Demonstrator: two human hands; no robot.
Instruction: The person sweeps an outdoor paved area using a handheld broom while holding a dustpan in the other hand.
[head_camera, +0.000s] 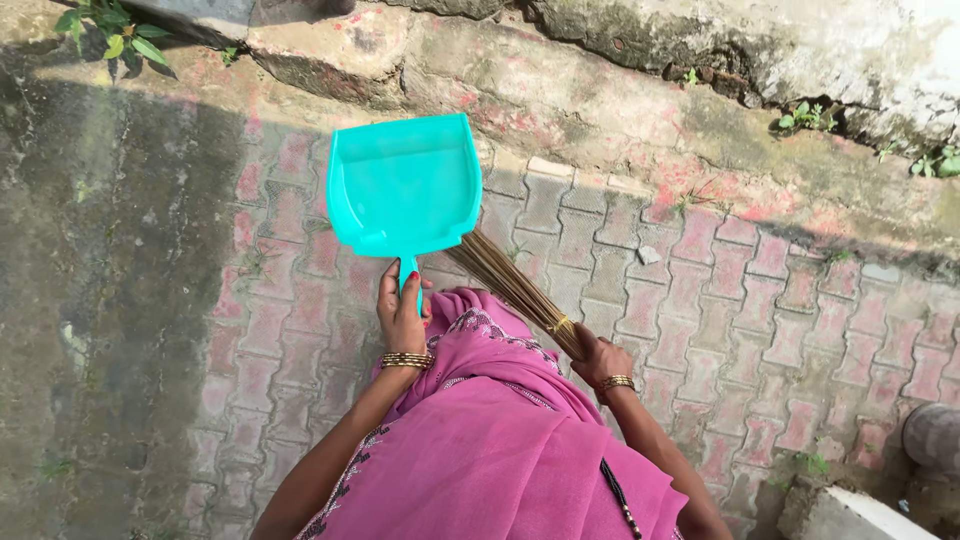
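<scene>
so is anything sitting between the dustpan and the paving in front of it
Nothing visible does. The left hand holds the turquoise dustpan by its handle above bare brick paving. The broom, gripped by the right hand, has its bristle tips tucked behind the pan's right edge, not ahead of it.

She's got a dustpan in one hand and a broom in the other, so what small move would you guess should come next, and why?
Probably lowering the turquoise plastic dustpan toward the pink and grey paving bricks. The left hand holds it by the handle above the ground, while the right hand grips the bundled straw broom, whose bristles sit behind the pan, not yet sweeping.
</scene>
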